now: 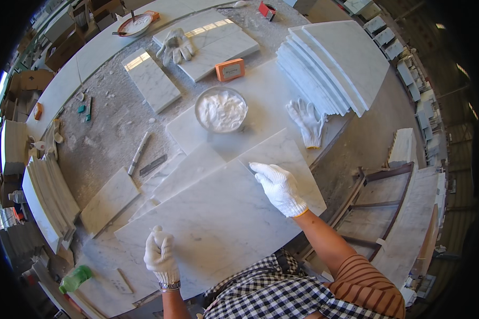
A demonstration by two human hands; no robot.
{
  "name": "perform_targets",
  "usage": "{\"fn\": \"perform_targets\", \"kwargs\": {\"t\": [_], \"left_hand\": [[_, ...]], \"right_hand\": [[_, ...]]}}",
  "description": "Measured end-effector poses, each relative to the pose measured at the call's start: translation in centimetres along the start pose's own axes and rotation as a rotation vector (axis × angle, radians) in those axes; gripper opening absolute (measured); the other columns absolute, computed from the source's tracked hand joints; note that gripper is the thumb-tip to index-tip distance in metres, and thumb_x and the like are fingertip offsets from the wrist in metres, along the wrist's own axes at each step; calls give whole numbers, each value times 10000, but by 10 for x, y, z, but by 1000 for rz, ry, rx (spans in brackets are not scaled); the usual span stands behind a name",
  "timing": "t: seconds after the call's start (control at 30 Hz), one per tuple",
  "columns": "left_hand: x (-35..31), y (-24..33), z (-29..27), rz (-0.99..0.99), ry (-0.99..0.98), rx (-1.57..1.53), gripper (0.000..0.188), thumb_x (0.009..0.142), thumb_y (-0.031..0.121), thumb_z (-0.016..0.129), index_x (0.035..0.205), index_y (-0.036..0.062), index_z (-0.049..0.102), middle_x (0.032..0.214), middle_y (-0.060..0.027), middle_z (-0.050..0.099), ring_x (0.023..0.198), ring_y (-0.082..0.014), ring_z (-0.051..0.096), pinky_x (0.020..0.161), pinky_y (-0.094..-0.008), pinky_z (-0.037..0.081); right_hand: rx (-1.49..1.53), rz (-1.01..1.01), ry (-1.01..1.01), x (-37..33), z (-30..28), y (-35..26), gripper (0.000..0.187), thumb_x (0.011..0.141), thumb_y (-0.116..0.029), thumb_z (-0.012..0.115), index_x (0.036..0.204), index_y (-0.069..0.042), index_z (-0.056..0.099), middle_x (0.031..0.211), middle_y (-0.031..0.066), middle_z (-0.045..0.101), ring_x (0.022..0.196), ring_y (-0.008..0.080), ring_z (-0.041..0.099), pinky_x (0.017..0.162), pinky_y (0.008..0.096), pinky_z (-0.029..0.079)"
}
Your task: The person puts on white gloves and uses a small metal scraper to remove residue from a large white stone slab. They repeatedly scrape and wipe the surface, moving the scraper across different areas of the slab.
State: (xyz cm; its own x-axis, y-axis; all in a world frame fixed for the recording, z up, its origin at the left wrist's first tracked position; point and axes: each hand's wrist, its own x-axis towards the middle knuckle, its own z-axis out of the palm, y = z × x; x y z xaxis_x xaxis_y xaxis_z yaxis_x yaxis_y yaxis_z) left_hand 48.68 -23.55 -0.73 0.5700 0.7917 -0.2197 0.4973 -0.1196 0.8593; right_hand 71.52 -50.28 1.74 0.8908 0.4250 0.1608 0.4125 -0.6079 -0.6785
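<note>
A large white-grey marble slab (197, 212) lies before me, overlapping another marble slab (290, 151) at its upper right. My left hand (160, 256), in a white knit glove, is over the large slab's left part. Its fingers are curled with thumb against fingertips; whatever is in them, if anything, is not distinguishable. At the slab's upper right edge is my right hand (278, 187), gloved alike. Its fingers are bent and pressed together, pointing left, and their undersides are hidden. Beyond the slabs stands a round bowl of white paste (221, 109).
Stacked marble slabs (351, 58) stand far right, with a loose glove (307, 123) nearby. An orange box (230, 69) and another glove (175, 47) are farther back. A marker (139, 152) lies left of the bowl. A green bottle (75, 279) is at lower left, a metal frame (378, 204) at right.
</note>
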Motion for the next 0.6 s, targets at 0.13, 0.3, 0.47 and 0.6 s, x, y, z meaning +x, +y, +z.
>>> {"fn": "perform_targets", "kwargs": {"t": [0.13,0.3,0.47,0.6], "left_hand": [[-7,23,22,170,-88,203,421,895,228,807,1261,39,719,992,-137,778,815,-183,733,808,-318,588],[-8,38,43,281,-206,312,440,888,251,794,1290,96,705,1133,-153,761,953,-319,760,848,-407,596],[-8,45,50,235,-288,367,445,889,302,791,1282,113,703,1128,-159,756,974,-346,744,856,-427,590],[-7,51,53,223,-303,410,453,894,357,786,1271,118,709,1128,-161,756,964,-345,745,857,-426,587]], "right_hand": [[-177,22,-239,-15,-1,-10,413,905,-260,762,1282,-108,693,914,107,705,849,312,695,739,419,560],[-332,-102,-259,-20,4,-22,419,895,-288,761,1260,-100,682,843,99,669,784,302,684,682,431,556],[-378,-125,-237,-12,14,-26,398,888,-277,753,1228,-81,685,811,99,663,751,305,683,640,432,554],[-371,-151,-226,-9,14,-26,389,885,-272,750,1215,-77,687,783,98,657,738,304,682,628,429,553]]}}
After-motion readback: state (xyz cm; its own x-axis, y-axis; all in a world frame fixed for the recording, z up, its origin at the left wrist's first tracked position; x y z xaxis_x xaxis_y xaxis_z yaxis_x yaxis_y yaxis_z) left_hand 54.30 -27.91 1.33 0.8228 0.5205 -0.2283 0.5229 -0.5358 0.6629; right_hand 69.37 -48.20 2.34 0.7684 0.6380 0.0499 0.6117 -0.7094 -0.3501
